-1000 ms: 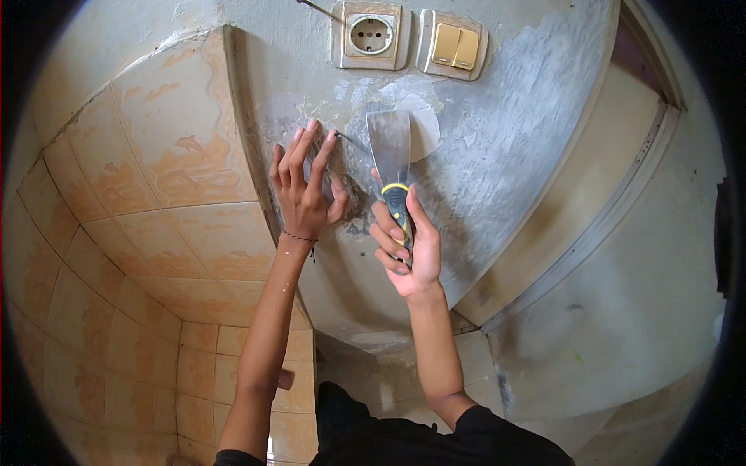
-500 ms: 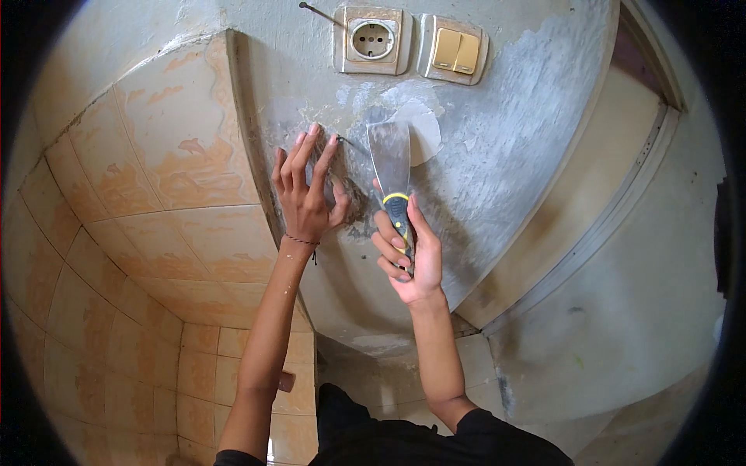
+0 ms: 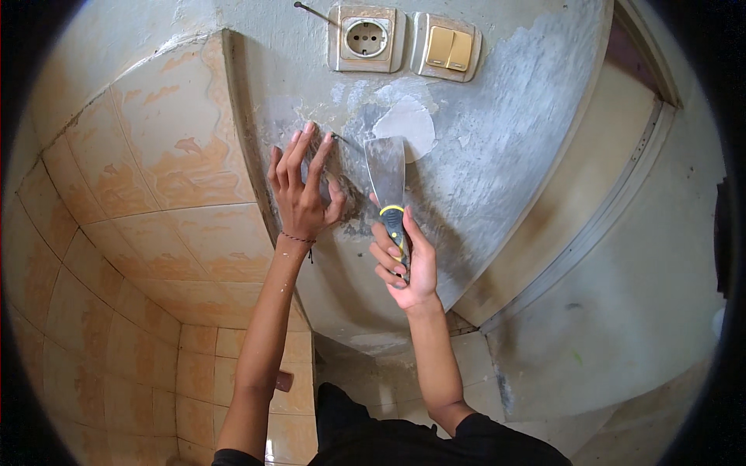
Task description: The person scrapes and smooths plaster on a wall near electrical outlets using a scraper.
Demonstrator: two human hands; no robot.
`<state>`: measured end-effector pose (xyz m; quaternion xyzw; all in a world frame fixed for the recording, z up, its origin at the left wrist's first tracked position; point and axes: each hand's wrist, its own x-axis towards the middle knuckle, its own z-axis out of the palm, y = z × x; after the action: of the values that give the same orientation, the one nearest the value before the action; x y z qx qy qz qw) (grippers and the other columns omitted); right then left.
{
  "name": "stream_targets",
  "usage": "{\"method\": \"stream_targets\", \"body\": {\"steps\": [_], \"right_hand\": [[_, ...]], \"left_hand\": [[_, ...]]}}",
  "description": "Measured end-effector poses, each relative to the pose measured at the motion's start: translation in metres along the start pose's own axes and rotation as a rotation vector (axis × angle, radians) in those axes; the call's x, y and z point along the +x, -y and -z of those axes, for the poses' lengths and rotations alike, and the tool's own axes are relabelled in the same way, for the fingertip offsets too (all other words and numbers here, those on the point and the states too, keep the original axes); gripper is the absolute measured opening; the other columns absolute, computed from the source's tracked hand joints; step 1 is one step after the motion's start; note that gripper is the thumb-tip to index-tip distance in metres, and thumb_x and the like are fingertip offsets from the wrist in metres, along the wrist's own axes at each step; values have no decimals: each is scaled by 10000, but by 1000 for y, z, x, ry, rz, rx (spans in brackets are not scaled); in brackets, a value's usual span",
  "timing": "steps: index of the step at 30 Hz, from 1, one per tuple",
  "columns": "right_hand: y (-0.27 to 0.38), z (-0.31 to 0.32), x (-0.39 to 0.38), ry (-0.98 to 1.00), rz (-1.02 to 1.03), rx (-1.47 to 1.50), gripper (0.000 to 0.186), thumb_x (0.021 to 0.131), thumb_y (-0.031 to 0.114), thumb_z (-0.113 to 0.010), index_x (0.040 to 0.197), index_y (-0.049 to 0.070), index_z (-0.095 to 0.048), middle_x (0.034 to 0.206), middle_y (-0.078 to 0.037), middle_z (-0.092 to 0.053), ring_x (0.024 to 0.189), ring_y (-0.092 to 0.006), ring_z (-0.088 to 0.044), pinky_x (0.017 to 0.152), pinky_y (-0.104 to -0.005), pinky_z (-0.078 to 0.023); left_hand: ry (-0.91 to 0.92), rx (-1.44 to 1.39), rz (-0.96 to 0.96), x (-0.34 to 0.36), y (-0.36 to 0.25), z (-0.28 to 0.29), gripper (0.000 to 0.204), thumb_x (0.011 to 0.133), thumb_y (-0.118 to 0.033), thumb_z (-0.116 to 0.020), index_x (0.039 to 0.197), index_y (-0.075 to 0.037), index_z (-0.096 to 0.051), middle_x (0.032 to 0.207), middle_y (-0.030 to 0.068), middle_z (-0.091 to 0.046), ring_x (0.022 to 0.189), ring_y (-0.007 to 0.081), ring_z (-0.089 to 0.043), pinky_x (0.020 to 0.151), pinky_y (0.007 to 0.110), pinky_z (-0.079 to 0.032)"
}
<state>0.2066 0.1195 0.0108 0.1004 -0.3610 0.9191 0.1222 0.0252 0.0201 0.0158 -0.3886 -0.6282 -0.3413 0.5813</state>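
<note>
My right hand point(image 3: 404, 260) grips the black and yellow handle of a putty knife point(image 3: 388, 172). Its wide metal blade points up and lies against the grey plastered wall point(image 3: 497, 155), just below a white patch of filler point(image 3: 408, 126). My left hand point(image 3: 299, 190) rests flat on the same wall to the left of the blade, fingers spread and pointing up, fingertips near a thin wire point(image 3: 344, 140) sticking out of the plaster.
A wall socket point(image 3: 366, 38) and a beige double light switch point(image 3: 448, 47) sit above the filler patch. Beige and orange tiles point(image 3: 155, 171) cover the wall at left. A pale door frame point(image 3: 590, 202) runs down the right side.
Both hands and the putty knife have shifted slightly down the wall, away from the socket. The blade now sits just under the white patch.
</note>
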Motion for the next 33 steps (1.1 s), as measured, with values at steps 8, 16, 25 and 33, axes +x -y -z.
{"method": "stream_targets", "body": {"steps": [8,16,25,33], "right_hand": [[0,-6,1,-2,3,-25,549,1091,449,-375,1456,43,-430,683,32,-355,462,-37,-270,348,-190,-225],[-3,-6,0,5,18,-9,546,1091,441,-378,1456,37,-426,683,30,-356,465,-39,-276,347,-190,-231],[-3,-8,-2,-15,18,-49,563,1083,461,-392,1446,32,-428,683,31,-354,464,-39,-279,349,-190,-232],[11,-25,15,59,60,-79,540,1094,454,-371,1433,40,-442,705,32,-358,473,-28,-274,350,-180,-225]], "left_hand": [[4,-9,-3,-2,3,0,620,800,-239,-543,1412,-146,-570,1528,121,-457,1425,288,-406,1205,501,-219],[-23,-20,7,0,0,1,638,775,-220,-591,1412,-176,-582,1509,76,-491,1381,245,-442,1204,458,-235],[-6,-11,2,0,2,3,652,776,-215,-599,1426,-172,-566,1525,75,-471,1398,246,-418,1208,464,-228],[22,-27,9,2,-4,3,672,786,-161,-594,1454,-154,-519,1546,119,-423,1435,285,-380,1199,513,-215]]}}
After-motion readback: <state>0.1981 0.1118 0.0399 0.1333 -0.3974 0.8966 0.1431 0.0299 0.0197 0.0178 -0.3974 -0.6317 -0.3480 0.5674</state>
